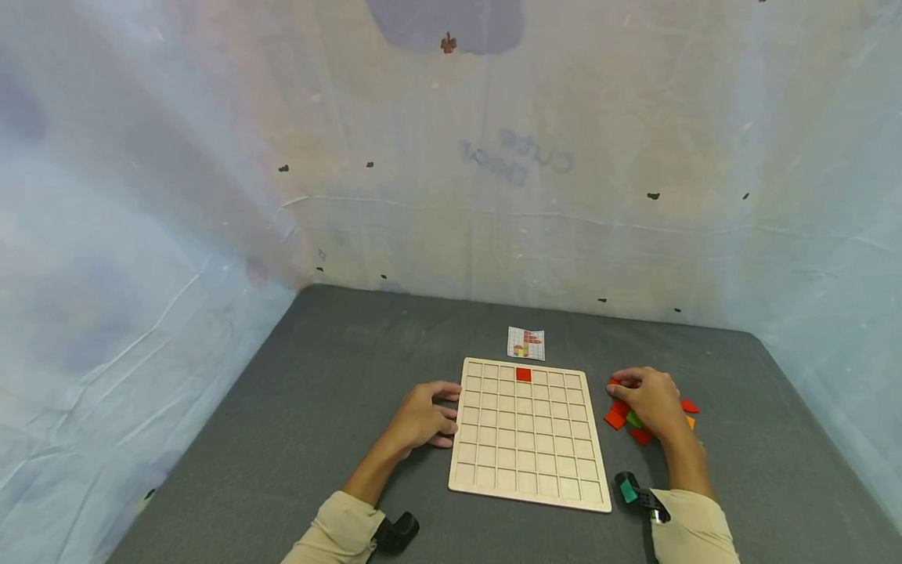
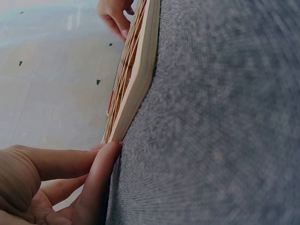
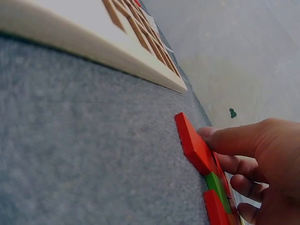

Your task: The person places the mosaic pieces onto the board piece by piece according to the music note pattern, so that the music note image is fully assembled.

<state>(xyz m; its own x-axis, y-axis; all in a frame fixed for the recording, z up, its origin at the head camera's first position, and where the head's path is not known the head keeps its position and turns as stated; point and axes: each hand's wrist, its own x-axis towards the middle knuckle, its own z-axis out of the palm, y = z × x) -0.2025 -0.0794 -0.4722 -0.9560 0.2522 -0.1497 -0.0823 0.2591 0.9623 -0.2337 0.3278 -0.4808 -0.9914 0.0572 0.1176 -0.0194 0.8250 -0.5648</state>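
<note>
A wooden grid board (image 1: pixel 493 462) lies on the dark grey cloth, with one red square tile (image 1: pixel 524 374) in its top row. My left hand (image 1: pixel 421 419) rests at the board's left edge, fingers spread along it; in the left wrist view its fingertips meet the pale wooden rim (image 2: pixel 140 79). To the right of the board, my right hand (image 1: pixel 651 399) is over a loose cluster of tiles. Thumb and index finger pinch a red tile (image 1: pixel 615 382) at the cluster's far side. Below the hand lie more red tiles (image 1: pixel 615 421) and a green tile (image 1: pixel 634 420).
A small printed card (image 1: pixel 526 344) with a coloured grid pattern lies just beyond the board. Another red tile (image 1: pixel 689 406) and an orange tile (image 1: pixel 690 423) show to the right of my right hand. A pale sheet (image 1: pixel 451 235) hangs behind the table's far edge.
</note>
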